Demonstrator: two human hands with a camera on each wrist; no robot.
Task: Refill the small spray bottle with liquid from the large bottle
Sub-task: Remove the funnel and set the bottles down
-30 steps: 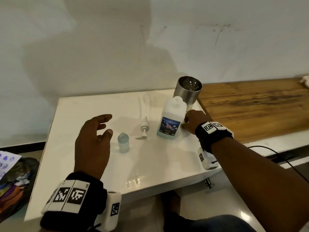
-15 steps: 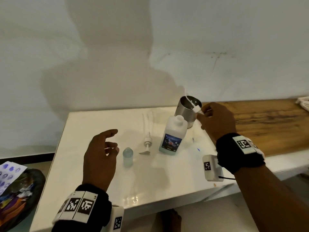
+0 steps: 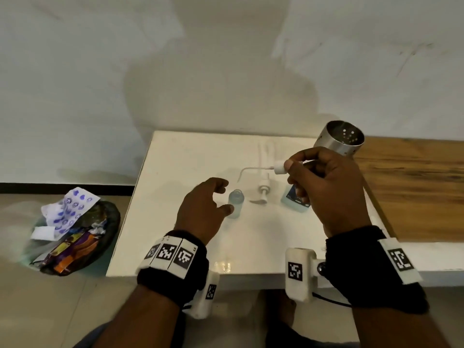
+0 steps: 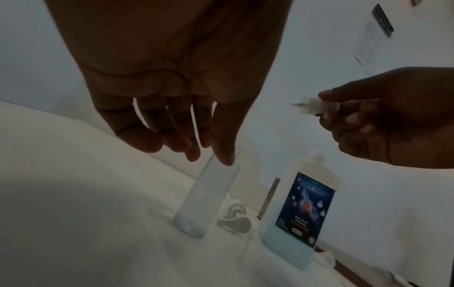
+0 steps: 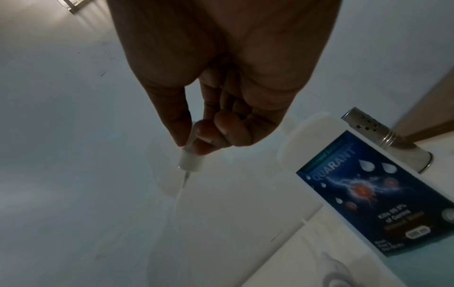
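Observation:
The small clear bottle (image 3: 236, 203) (image 4: 206, 198) stands uncapped on the white table (image 3: 188, 167). My left hand (image 3: 226, 197) (image 4: 191, 143) hovers just left of it, fingers loosely spread and holding nothing; whether the thumb touches it I cannot tell. My right hand (image 3: 291, 167) (image 5: 194, 141) is raised above the table and pinches the white spray head (image 3: 279, 167) (image 4: 312, 105) (image 5: 191, 160), whose thin dip tube points left. The large bottle (image 3: 295, 199) (image 4: 302, 215) (image 5: 363, 186), with a blue label, stands upright, partly hidden behind my right hand.
A white pump dispenser (image 3: 263, 189) (image 4: 236, 217) lies between the two bottles. A perforated steel cup (image 3: 342, 138) (image 5: 383, 139) stands at the table's far right corner. A wooden counter (image 3: 414, 187) adjoins on the right. A bin of rubbish (image 3: 72, 234) sits on the floor at left.
My right hand left the table beside the large bottle, picked up the spray head and carried it up and leftward. My left hand moved closer to the small bottle.

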